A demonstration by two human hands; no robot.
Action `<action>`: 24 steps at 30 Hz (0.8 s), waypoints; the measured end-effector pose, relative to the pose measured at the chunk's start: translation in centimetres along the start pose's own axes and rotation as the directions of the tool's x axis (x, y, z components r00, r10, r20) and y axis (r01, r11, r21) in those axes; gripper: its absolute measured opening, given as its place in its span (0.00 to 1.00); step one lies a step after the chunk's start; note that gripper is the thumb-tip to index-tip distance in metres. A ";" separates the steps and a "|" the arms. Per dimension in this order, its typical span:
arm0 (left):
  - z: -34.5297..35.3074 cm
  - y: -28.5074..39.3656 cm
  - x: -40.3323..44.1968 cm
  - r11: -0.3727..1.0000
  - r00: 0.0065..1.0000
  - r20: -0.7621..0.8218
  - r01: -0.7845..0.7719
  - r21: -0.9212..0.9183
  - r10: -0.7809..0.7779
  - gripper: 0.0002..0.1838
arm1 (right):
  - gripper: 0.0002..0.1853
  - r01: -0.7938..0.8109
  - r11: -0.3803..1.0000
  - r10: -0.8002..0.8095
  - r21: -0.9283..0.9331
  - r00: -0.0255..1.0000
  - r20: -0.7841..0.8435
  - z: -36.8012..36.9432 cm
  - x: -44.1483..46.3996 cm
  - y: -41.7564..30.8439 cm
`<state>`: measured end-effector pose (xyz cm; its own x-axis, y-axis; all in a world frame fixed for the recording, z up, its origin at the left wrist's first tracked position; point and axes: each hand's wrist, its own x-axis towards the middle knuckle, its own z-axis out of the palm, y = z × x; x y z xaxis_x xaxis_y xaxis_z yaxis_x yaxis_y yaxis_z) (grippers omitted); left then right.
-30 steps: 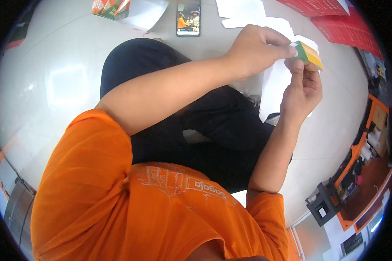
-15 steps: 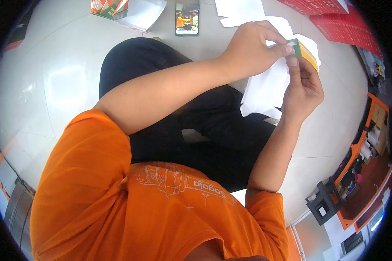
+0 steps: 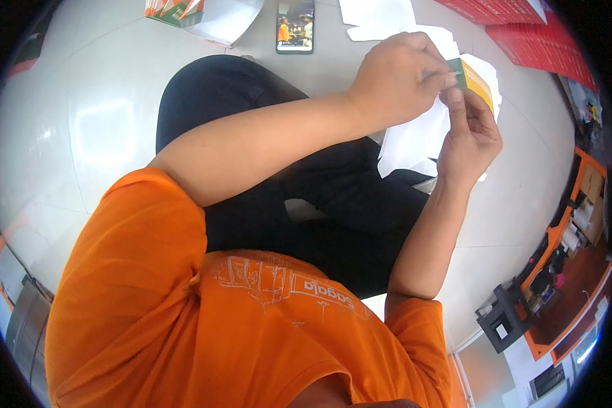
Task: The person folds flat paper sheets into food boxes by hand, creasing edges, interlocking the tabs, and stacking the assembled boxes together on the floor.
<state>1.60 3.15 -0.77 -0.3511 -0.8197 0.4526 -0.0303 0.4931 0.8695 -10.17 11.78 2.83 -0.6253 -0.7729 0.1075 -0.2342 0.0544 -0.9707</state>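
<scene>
Left hand (image 3: 402,78) pinching the green end of a small green-and-yellow card (image 3: 479,80), right hand (image 3: 470,141) grasping it from the near side; the double hold apparently steadies so slight a piece. White cut sheets (image 3: 409,141) lie beneath, partly masked by both. Beyond, on the floor (image 3: 330,37): a phone (image 3: 294,28) and red printed sheets (image 3: 538,56), well clear.

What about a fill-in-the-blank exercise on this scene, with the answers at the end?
1. The left hand and right hand meet at a printed piece coloured yellow and ____.
2. The person's shirt is ____.
3. The phone lies with its screen facing ____.
4. In the picture, the red printed items lie to the ____ of the phone.

Missing words: green; orange; up; right.
</scene>
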 end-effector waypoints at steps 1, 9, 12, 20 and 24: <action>0.0 0.0 -0.1 0.999 1.000 -0.009 -0.025 0.031 0.025 0.11 | 0.12 -0.001 1.000 0.001 0.016 1.000 0.005 0.0 0.0 0.0; 0.1 1.2 0.1 0.967 0.996 -0.037 0.072 -0.246 -0.083 0.10 | 0.13 -0.041 0.949 0.046 0.311 0.999 -0.011 -0.1 0.6 0.2; 0.2 0.6 0.3 0.972 0.999 -0.022 0.020 -0.233 -0.026 0.10 | 0.14 -0.103 0.920 0.073 0.379 0.993 0.092 -0.5 0.7 0.5; 0.3 0.7 -0.1 0.993 0.991 0.099 -0.076 -0.091 0.085 0.12 | 0.17 -0.141 0.911 0.141 0.388 0.990 0.027 -0.3 0.8 0.8; 0.8 0.7 -0.4 0.988 0.970 0.189 -0.156 0.012 0.151 0.14 | 0.18 -0.212 0.854 0.194 0.475 0.977 0.086 -1.9 1.6 1.2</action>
<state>0.99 4.03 -0.51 -0.5221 -0.6656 0.5333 0.0135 0.6187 0.7855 -12.81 11.80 2.23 -0.5923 -0.7992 -0.1018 0.2861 -0.0905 -0.9539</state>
